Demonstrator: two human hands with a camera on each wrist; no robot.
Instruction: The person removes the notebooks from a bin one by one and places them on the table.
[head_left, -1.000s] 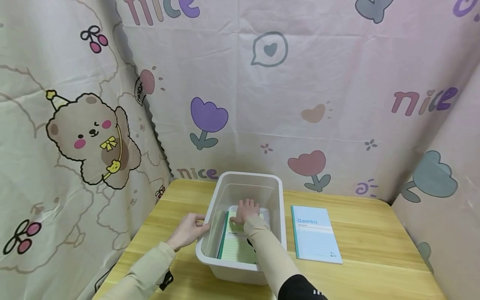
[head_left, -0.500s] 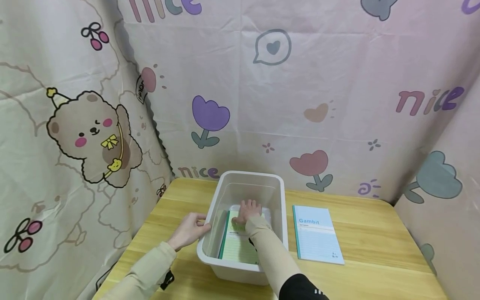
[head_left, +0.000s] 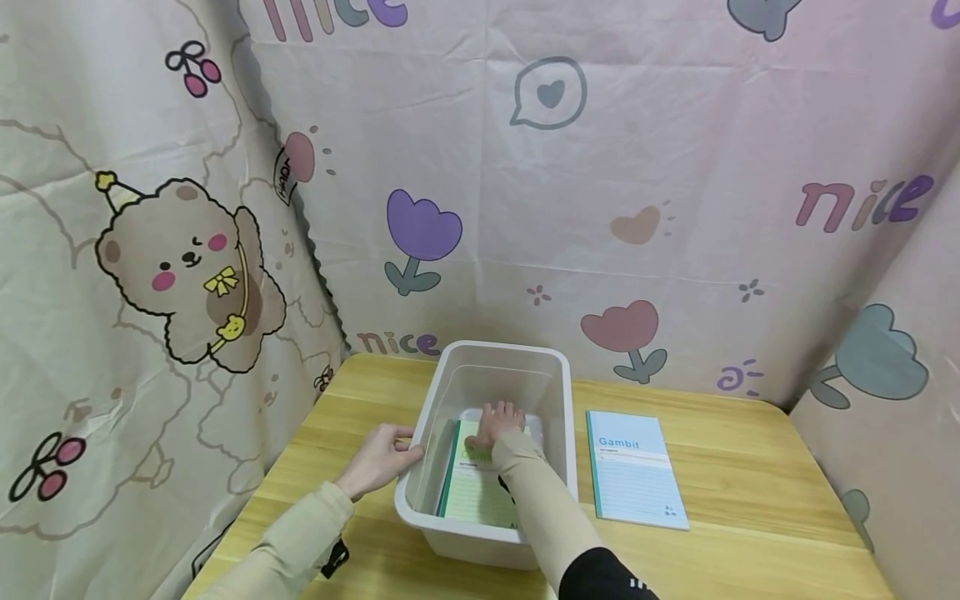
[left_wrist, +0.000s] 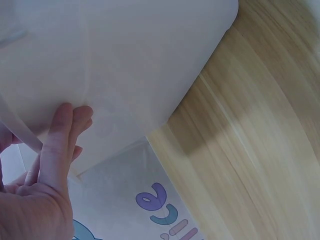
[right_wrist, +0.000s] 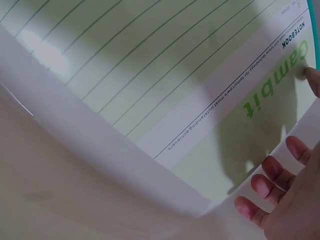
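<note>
A white plastic bin (head_left: 566, 433) stands on the wooden table. My left hand (head_left: 381, 460) grips its left rim, and in the left wrist view the fingers (left_wrist: 59, 145) lie along the outer wall with the rim between them and the thumb. Inside the bin, a green Gambit notebook (head_left: 472, 492) lies flat on the bottom, cover up. My right hand (head_left: 498, 423) reaches in over the notebook's far end. The right wrist view shows its thumb at the cover near the spine and its spread fingers (right_wrist: 270, 172) by the top edge. The right forearm hides part of the notebook.
A blue Gambit notebook (head_left: 636, 479) lies on the table (head_left: 750, 475) to the right of the bin. Printed curtains (head_left: 487, 208) hang close behind the table and along both sides.
The whole head view has shifted slightly right. Both hands, the bin and the notebooks keep the same places relative to one another.
</note>
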